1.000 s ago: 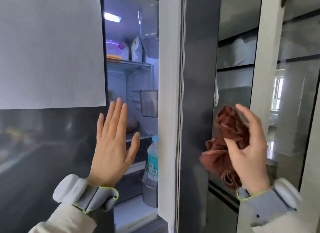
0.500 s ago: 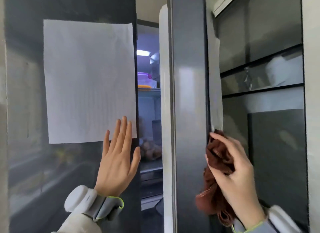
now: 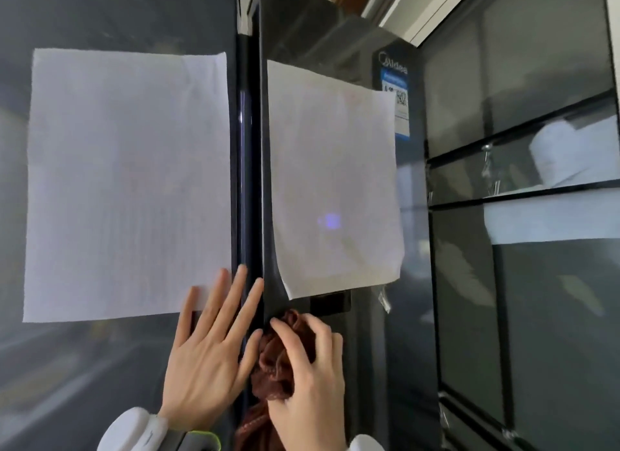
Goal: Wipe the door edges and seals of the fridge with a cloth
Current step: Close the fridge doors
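Cloth [image 3: 273, 366] bunched in right hand's [image 3: 308, 380] grip.

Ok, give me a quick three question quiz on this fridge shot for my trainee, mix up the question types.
1. True or false: the left hand lies flat with straight fingers on the left door.
2. What does the right hand grip? A) sponge B) brown cloth C) spray bottle
3. Fill in: a white paper sheet hangs on each ____.

Key: 1 true; 2 B; 3 door.
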